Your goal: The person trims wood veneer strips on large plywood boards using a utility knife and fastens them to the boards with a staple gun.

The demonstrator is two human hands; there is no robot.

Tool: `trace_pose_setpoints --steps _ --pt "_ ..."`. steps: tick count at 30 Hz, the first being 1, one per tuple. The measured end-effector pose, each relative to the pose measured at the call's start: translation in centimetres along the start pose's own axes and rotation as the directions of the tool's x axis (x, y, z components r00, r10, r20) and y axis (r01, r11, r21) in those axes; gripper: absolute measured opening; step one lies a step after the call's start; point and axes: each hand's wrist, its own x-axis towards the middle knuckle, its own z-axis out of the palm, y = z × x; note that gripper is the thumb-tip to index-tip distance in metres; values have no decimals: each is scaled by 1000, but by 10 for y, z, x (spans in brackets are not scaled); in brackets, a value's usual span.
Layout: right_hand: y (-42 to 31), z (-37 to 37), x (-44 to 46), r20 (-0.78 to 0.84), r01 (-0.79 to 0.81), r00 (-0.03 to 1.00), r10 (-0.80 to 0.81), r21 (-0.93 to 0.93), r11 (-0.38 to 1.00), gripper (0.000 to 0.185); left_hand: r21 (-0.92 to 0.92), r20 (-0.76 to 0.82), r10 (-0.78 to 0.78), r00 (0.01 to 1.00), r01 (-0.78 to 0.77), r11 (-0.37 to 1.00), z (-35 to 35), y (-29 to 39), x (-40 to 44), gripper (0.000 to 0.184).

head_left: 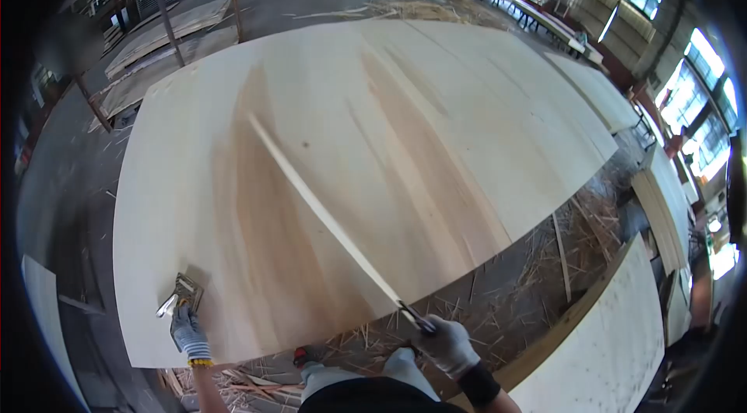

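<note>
A large sheet of pale wood veneer (pixel 327 47) with brown streaks spreads in front of me. My left hand (pixel 190 333), in a grey knit glove, is closed on a boxy metallic tool (pixel 185 294) at the sheet's near left; its exact kind is unclear. My right hand (pixel 447 344), gloved with a black wrist cuff, is closed at the near edge around a black-handled tool (pixel 418 318). A long narrow wood strip (pixel 327 218) runs from that hand diagonally over the sheet; whether the fingers grip the strip too is hard to make out.
Wood splinters (pixel 537 288) litter the floor along the near edge. Stacked pale boards (pixel 599 335) stand at the right, and more sheets (pixel 183 28) lie on a rack at the back left with upright posts (pixel 235 8). Long benches (pixel 537 16) line the windows.
</note>
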Motion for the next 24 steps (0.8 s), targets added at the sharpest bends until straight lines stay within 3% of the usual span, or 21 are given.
trace_pose_setpoints --steps 1,2,3,4,5,6,7,8,9,10,11,12,13,15,16,17,18,19,20,23,24 --pt "18 -17 -11 -47 -95 994 97 32 995 17 -212 -45 -39 998 29 977 18 -2 -8 26" --pt "55 -29 -18 -117 -13 993 2 -97 995 17 -396 -14 -138 990 121 910 29 19 -8 27" --pt "93 -46 -19 -163 65 981 -105 -231 971 18 -261 -4 -57 998 54 964 27 62 -16 27" --pt "101 -71 -19 -159 55 983 -93 -231 971 18 -124 5 25 1000 -24 992 24 106 -23 27" --pt "107 -97 -17 -157 52 983 -91 -235 971 20 320 112 263 958 -285 903 20 175 -26 26" --pt "122 -117 -7 -164 94 977 -135 -234 968 22 320 129 207 970 -238 917 39 208 -29 28" --pt "144 -127 13 -286 205 928 -237 -137 969 22 332 63 312 948 -314 889 59 235 -33 31" --pt "153 -146 38 -265 102 958 -108 -35 994 20 432 103 394 913 -398 809 84 255 -29 34" --pt "118 -171 63 -240 175 947 -213 -170 970 10 396 147 361 921 -389 832 82 305 -23 33" --pt "117 -184 92 -154 -68 983 100 204 977 9 380 120 318 941 -339 860 108 321 -12 32" --pt "132 -194 130 -281 213 923 -262 -194 958 23 385 123 318 940 -340 858 128 335 -3 30" --pt "128 -210 154 -205 240 907 -368 -467 851 19 386 127 322 938 -346 855 141 347 5 29" --pt "123 -216 173 -276 264 883 -379 -375 889 13 389 153 304 940 -340 856 146 354 11 29" --pt "126 -223 194 -325 223 802 -501 -616 756 13 387 188 269 945 -323 864 151 363 23 29" --pt "129 -216 190 -248 70 966 -75 -31 997 13 369 192 266 945 -320 873 151 365 24 29" --pt "117 -209 177 87 -261 964 252 501 825 13 350 196 261 945 -316 882 151 365 24 30" --pt "161 -183 193 458 -496 868 190 810 313 11 332 200 261 944 -316 889 150 365 24 31" --pt "142 -168 173 593 -601 793 140 726 334 8 331 193 274 942 -326 886 149 364 25 31" --pt "117 -147 152 364 -279 925 113 444 852 11 329 187 289 939 -337 882 150 363 25 32" --pt "126 -125 154 127 147 981 -144 -15 989 16 317 166 290 943 -329 889 149 367 24 30" --pt "125 -126 156 168 67 984 -64 -9 998 23 320 143 288 947 -320 892 150 367 24 28"
